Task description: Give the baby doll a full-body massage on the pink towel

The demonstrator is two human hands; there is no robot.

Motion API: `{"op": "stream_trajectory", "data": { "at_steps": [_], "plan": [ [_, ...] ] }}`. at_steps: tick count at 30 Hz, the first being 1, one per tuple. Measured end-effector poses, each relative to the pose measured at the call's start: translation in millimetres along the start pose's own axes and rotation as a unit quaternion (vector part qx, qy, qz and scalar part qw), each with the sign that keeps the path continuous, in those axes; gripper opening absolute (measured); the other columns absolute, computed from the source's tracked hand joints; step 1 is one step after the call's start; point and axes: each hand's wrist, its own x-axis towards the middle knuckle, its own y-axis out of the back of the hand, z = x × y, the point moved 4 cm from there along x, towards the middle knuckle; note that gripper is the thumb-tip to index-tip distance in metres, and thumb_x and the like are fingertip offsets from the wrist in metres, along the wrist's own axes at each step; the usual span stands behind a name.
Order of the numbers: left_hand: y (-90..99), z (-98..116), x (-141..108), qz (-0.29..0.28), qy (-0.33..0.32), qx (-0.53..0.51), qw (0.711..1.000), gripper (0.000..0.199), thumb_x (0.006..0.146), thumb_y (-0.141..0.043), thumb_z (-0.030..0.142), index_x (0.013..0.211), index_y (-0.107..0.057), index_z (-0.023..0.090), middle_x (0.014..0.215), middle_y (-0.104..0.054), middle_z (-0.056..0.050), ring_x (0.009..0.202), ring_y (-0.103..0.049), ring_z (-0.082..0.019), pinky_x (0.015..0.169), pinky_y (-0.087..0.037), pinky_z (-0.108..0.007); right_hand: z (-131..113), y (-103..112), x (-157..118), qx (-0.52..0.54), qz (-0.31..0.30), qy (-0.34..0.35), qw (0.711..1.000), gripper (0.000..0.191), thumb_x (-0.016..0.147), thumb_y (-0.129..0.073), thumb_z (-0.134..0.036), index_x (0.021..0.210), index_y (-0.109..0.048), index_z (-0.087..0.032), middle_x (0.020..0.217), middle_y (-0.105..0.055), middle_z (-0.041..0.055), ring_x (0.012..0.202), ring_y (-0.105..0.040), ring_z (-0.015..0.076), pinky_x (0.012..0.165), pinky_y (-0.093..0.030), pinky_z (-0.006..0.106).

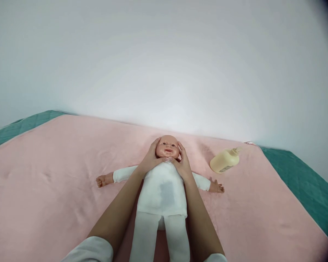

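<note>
A baby doll [164, 189] in a white top and white trousers lies on its back, face up, its arms spread out to both sides. My left hand [152, 156] cups the left side of the doll's head [168, 147], and my right hand [182, 160] cups the right side. Both thumbs meet under the chin at the neck, while the other fingers run up beside the cheeks. The backs of the fingers are partly hidden behind the head. A greyish patch shows on the front of the white top.
The doll lies on a pink blanket [79, 174] spread over a green quilted cover [303, 182]. To the right, near the doll's hand, a pale yellow pump bottle [224, 161] lies tipped over. A plain pale wall [164, 65] rises behind the far edge.
</note>
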Motion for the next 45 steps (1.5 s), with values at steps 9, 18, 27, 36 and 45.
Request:
{"op": "stream_trajectory", "data": {
  "at_steps": [9,18,27,36,45],
  "plan": [
    [-0.4,14.9,-4.9,0.000,0.053,-0.023,0.998,0.104,0.068,-0.081,0.036,0.152,-0.021,0.024,0.154,-0.033,-0.016,0.136,-0.040,-0.036,0.110,-0.038,-0.048,5.9,4.3,1.9,0.013,0.000,-0.010,1.000,0.096,0.068,-0.079,-0.038,0.149,-0.029,-0.023,0.152,-0.038,0.0113,0.135,-0.046,0.0278,0.110,-0.044,0.043],
    [7.3,8.7,-3.7,-0.010,0.054,-0.072,0.996,0.099,0.068,-0.081,0.040,0.151,-0.028,0.027,0.150,-0.043,-0.011,0.135,-0.043,-0.033,0.111,-0.038,-0.046,0.7,7.4,2.6,0.052,-0.007,0.012,0.999,0.090,0.067,-0.079,-0.044,0.145,-0.038,-0.024,0.150,-0.042,0.0089,0.139,-0.040,0.0275,0.115,-0.037,0.045],
    [7.7,10.7,-4.8,-0.040,0.057,-0.182,0.981,0.097,0.071,-0.080,0.038,0.151,-0.027,0.025,0.154,-0.036,-0.009,0.139,-0.037,-0.033,0.113,-0.035,-0.047,10.0,13.1,5.4,0.142,-0.004,-0.004,0.990,0.080,0.068,-0.081,-0.039,0.139,-0.047,-0.026,0.153,-0.038,0.0057,0.139,-0.040,0.0276,0.114,-0.038,0.047],
    [6.3,7.5,-5.3,-0.059,0.071,-0.248,0.964,0.100,0.071,-0.080,0.038,0.152,-0.024,0.026,0.152,-0.038,-0.011,0.136,-0.041,-0.035,0.113,-0.035,-0.050,13.8,14.5,6.5,0.184,-0.009,-0.015,0.983,0.074,0.068,-0.081,-0.035,0.135,-0.051,-0.027,0.150,-0.043,0.0057,0.136,-0.046,0.0268,0.114,-0.038,0.048],
    [4.4,7.3,-5.5,-0.024,0.086,-0.108,0.990,0.119,0.058,-0.087,0.032,0.153,-0.017,0.031,0.151,-0.040,-0.013,0.128,-0.051,-0.035,0.106,-0.043,-0.049,2.4,6.0,-1.1,0.092,-0.007,-0.025,0.995,0.100,0.060,-0.085,-0.036,0.147,-0.035,-0.026,0.148,-0.045,0.0090,0.134,-0.047,0.0295,0.108,-0.046,0.046]
  ]
}}
